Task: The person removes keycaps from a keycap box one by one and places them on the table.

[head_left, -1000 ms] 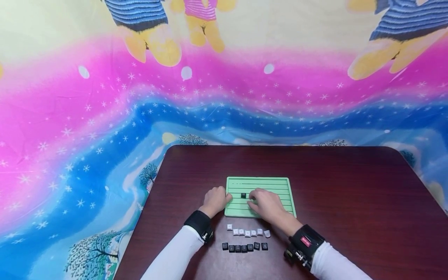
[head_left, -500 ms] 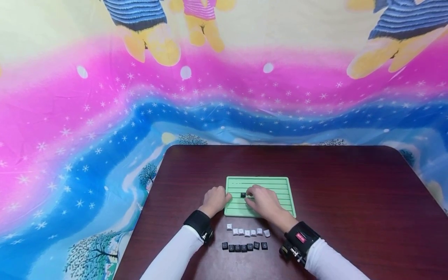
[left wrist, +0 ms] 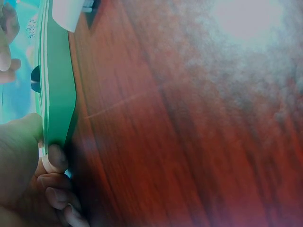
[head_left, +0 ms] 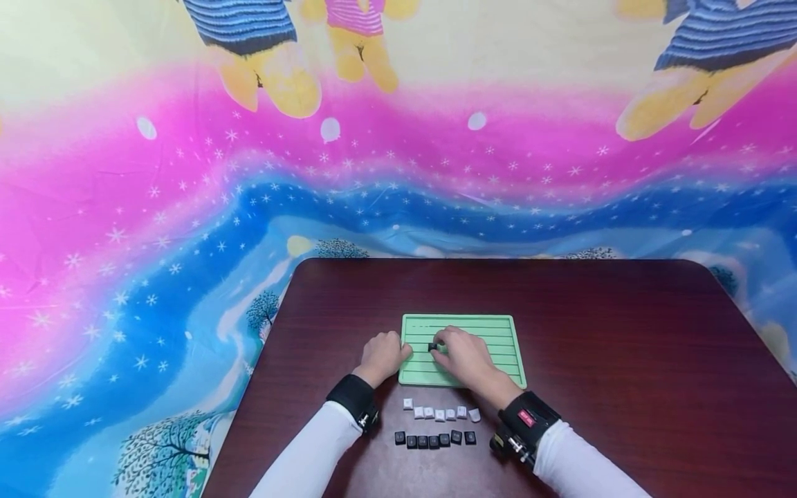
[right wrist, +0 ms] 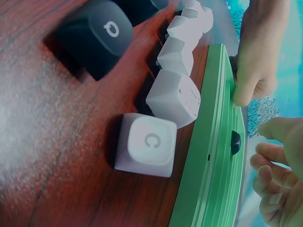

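Observation:
A green grooved tray (head_left: 457,373) lies on the table. My left hand (head_left: 382,355) grips its left edge, the thumb on the rim and fingertips (left wrist: 57,158) against the outer side in the left wrist view. One black keycap (head_left: 432,347) sits on the tray, left of its middle. My right hand (head_left: 467,354) is over the tray, thumb and index finger spread close around that keycap. In the right wrist view a gap shows between these fingers (right wrist: 270,151) and the black keycap (right wrist: 236,142).
In front of the tray runs a row of white keycaps (head_left: 440,415), one marked C (right wrist: 150,140) in the right wrist view. Nearer me lies a row of black keycaps (head_left: 434,442). The brown table (head_left: 623,360) ends at a patterned cloth (head_left: 436,173).
My right hand has shifted a little left and away from me, bringing thumb and index finger up to the black keycap on the tray. My left hand has stayed in place.

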`<act>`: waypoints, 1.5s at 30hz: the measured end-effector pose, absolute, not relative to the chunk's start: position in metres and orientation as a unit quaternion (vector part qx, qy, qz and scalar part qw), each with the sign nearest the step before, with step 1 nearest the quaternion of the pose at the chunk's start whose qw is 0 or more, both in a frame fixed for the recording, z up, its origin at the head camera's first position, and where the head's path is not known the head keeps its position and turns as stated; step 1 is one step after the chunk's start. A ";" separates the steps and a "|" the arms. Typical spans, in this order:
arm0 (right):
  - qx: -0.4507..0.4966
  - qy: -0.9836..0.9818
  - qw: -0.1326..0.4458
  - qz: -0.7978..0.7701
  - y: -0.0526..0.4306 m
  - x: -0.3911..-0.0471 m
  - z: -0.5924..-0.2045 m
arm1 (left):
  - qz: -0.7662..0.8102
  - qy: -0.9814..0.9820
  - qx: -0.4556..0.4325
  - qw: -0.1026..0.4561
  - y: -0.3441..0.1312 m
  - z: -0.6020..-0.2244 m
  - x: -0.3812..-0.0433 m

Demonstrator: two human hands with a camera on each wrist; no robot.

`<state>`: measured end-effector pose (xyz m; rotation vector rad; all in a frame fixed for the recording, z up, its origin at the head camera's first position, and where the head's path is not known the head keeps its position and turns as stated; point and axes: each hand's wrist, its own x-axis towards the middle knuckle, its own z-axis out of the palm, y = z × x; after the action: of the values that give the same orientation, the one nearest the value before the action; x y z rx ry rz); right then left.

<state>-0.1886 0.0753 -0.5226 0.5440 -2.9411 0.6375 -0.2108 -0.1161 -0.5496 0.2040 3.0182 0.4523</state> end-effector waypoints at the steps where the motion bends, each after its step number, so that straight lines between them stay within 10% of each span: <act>1: 0.177 -0.961 0.042 0.209 0.075 -0.189 -0.523 | 0.149 0.986 0.067 0.041 -0.116 -0.549 -0.211; 45: 0.171 -0.971 0.008 0.165 0.064 -0.200 -0.534 | 0.164 0.982 0.075 0.047 -0.118 -0.550 -0.210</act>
<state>-0.2002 0.0637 -0.5345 0.5330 -3.0365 0.5165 -0.2099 -0.1178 -0.5498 0.2297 2.9965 0.5017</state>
